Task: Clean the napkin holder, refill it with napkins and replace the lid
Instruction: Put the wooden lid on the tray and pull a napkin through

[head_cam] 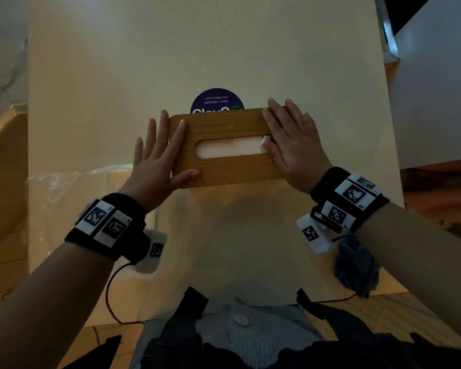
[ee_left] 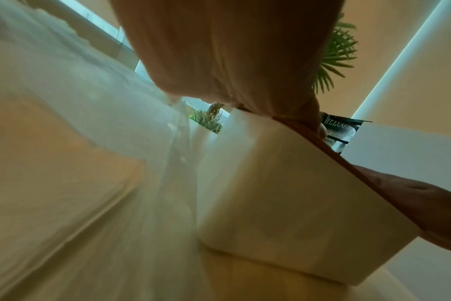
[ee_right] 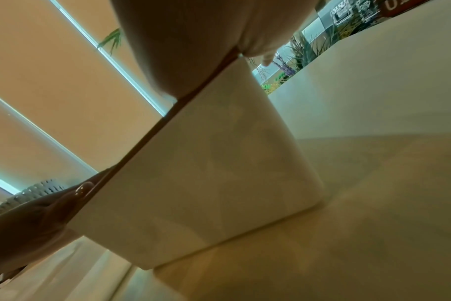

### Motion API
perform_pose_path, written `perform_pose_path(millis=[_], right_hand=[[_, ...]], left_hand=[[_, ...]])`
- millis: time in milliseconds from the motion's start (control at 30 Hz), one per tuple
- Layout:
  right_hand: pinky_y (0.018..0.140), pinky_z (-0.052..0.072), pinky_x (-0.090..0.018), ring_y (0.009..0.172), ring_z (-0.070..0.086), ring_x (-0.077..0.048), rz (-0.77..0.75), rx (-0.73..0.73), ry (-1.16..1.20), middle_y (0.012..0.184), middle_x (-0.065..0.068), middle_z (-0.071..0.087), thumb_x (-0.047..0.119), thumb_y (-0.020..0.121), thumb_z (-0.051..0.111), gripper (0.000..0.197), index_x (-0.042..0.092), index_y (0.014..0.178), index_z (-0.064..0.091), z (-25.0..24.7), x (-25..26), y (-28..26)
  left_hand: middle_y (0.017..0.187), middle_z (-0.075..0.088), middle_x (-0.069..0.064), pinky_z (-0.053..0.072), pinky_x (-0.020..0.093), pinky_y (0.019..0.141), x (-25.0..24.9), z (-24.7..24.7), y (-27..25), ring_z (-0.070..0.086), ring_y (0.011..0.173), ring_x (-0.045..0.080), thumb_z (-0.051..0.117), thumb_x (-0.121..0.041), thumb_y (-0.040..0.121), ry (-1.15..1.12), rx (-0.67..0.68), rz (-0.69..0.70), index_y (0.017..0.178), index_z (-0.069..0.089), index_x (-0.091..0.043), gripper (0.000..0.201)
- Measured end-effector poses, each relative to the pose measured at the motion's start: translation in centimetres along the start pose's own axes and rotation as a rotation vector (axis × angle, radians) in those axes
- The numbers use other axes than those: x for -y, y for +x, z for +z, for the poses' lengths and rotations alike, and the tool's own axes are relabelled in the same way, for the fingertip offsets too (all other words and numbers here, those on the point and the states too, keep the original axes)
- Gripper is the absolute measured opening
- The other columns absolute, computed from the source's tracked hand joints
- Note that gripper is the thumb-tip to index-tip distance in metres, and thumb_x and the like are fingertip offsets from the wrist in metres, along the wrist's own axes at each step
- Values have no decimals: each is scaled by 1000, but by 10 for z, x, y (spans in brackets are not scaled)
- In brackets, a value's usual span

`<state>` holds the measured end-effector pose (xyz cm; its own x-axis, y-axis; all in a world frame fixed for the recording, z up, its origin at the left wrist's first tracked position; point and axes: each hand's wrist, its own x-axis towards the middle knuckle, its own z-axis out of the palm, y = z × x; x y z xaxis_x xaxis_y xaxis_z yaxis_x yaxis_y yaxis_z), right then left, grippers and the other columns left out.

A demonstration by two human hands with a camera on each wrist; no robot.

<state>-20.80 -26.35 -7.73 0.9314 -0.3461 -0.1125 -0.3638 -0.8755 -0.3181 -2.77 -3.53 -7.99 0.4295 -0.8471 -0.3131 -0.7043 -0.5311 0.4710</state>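
Spanning the view, a pale cream table [head_cam: 91, 102] carries the white box-shaped napkin holder [ee_left: 283, 193] at centre, wooden slotted lid [head_cam: 224, 129] seated on top. Left hand [head_cam: 157, 155] at nine o'clock and right hand [head_cam: 293, 145] at three o'clock press it, fingers flat.

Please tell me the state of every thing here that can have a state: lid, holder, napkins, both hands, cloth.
Wooden lid: lies on the holder, both hands pressing it.
Napkin holder: white, upright on the table, covered by the lid.
Napkins: inside, showing through the slot.
Left hand: flat, fingers straight, on the lid's left end.
Right hand: flat, on the lid's right end.
Blue cloth: crumpled, lying near the table edge.
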Motion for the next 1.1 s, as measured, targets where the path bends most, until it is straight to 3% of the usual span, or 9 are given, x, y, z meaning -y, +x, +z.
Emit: perform_pose_path(millis=[167, 267, 333, 400, 533, 667, 833, 967, 1100], right_hand=[[114, -2, -59, 147, -7, -21, 18, 198, -63, 160, 4, -2, 54, 88, 4, 68, 23, 149, 0, -9, -4, 10], [112, -3, -58, 146, 8, -26, -83, 198, -68, 159, -2, 11, 49, 89, 14, 62, 30, 148, 15, -17, -5, 17], [111, 3, -52, 136, 30, -30, -195, 158, -83, 150, -6, 32, 43, 89, 28, 51, 34, 138, 39, -26, -5, 23], [102, 11, -41, 120, 42, -33, -270, 126, -133, 132, -7, 49, 39, 87, 39, 41, 39, 125, 54, -36, -3, 31], [97, 18, -48, 113, 46, -33, -394, 257, -247, 120, -5, 56, 23, 89, 55, 41, 40, 126, 54, -52, 15, 44], [101, 19, -49, 109, 46, -26, -468, 385, -385, 115, 0, 52, 25, 96, 42, 41, 46, 131, 44, -61, 26, 51], [103, 21, -49, 106, 51, -23, -483, 458, -549, 112, 3, 53, 26, 94, 48, 36, 43, 126, 44, -63, 40, 58], [102, 24, -48, 102, 52, -23, -485, 465, -609, 106, 2, 54, 19, 96, 43, 19, 32, 106, 52, -61, 49, 60], [99, 26, -47, 99, 52, -22, -485, 447, -598, 102, 1, 52, 13, 93, 46, 15, 25, 92, 55, -57, 46, 59]], left_hand=[[155, -31, 8, -17, 52, 113, -9, -2, 0, -37, 136, 23, 19, -75, 82, 167, 38, -107, 145, -21, -39, 83], [153, -33, 12, -15, 53, 115, -17, -2, 0, -36, 137, 26, 15, -73, 84, 230, 46, -131, 144, -24, -35, 81], [153, -32, 13, -13, 53, 115, -25, 3, -3, -34, 138, 29, 14, -74, 84, 251, -18, -44, 148, -15, -31, 82], [154, -27, 13, -11, 52, 114, -34, 12, -6, -29, 140, 31, 20, -71, 83, 242, -67, 69, 151, 4, -28, 83], [159, -4, 17, -2, 53, 114, -45, 28, -9, -12, 144, 32, 35, -63, 82, 157, -144, 110, 142, 37, -23, 72], [159, -4, 15, -3, 50, 113, -44, 27, -7, -13, 144, 31, 34, -64, 81, 136, -143, 97, 140, 38, -25, 71], [159, -4, 13, -2, 54, 112, -43, 24, -6, -12, 144, 34, 33, -65, 80, 129, -148, 108, 139, 39, -27, 70], [160, -4, 14, -4, 54, 112, -44, 24, -5, -15, 143, 32, 32, -65, 80, 138, -138, 99, 139, 39, -28, 70], [160, -4, 14, -4, 53, 112, -43, 25, -5, -14, 144, 33, 32, -66, 80, 132, -139, 99, 139, 41, -28, 70]])
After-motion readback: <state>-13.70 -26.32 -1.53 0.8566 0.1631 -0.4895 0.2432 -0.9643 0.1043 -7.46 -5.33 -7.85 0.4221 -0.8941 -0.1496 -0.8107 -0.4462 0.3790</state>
